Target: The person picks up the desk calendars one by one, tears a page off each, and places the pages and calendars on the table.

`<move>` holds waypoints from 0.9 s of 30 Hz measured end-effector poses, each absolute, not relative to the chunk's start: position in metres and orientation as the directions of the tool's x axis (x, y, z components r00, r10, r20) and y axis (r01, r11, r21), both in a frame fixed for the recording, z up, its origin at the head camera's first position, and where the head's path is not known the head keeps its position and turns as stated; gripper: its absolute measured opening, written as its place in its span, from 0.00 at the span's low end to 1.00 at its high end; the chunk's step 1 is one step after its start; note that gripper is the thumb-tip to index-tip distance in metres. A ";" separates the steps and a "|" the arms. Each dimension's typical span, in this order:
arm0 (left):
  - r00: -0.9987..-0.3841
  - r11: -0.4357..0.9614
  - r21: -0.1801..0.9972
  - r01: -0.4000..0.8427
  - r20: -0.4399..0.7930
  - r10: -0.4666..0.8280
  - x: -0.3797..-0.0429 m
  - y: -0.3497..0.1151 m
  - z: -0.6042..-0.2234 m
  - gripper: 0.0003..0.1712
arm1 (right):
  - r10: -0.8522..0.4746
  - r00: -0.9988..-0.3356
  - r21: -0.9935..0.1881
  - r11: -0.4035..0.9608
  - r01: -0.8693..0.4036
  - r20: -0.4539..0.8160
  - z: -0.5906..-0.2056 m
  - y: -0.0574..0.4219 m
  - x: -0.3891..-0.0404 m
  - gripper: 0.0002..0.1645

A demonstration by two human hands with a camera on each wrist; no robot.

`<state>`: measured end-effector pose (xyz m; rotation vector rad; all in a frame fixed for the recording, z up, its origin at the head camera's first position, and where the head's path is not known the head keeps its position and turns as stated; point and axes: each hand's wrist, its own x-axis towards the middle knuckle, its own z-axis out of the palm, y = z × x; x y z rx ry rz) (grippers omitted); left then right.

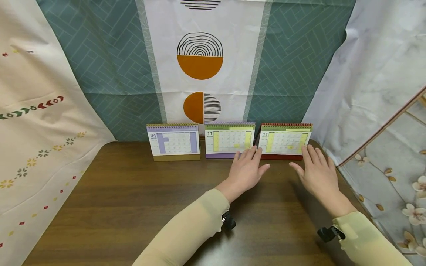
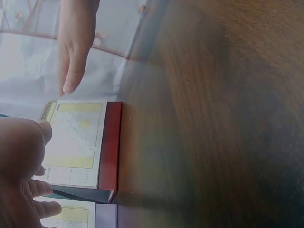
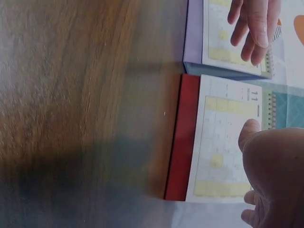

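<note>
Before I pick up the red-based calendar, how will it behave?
The calendar might tip if pushed high, since it stands up. Its flat red base looks stiff, while the pages, spiral-bound along the top, may flap.

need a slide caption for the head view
Left hand and right hand near opposite ends of the red-based calendar, rightmost in a row of three on a brown table.

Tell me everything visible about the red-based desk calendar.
The red-based calendar stands tilted back, rightmost of three at the rear of the wood-look table. Its papery page shows 11, a green band, and a date grid with yellow side columns and a yellow patch; spiral binding runs along the top. The left hand and right hand are near its ends; whether either touches it is unclear.
</note>
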<state>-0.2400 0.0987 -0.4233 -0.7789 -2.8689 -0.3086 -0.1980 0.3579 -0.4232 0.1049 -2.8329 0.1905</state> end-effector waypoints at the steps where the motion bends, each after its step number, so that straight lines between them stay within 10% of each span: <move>1: -0.854 0.844 0.160 0.512 0.201 0.480 -0.241 0.099 -0.424 0.43 | -0.050 -0.954 -0.122 0.989 -0.089 0.296 -0.424 0.359 -0.199 0.51; 27: -0.906 0.783 0.458 0.422 0.178 0.384 -0.258 0.120 -0.434 0.43 | 0.022 -0.943 -0.239 0.969 -0.061 0.332 -0.435 0.383 -0.228 0.51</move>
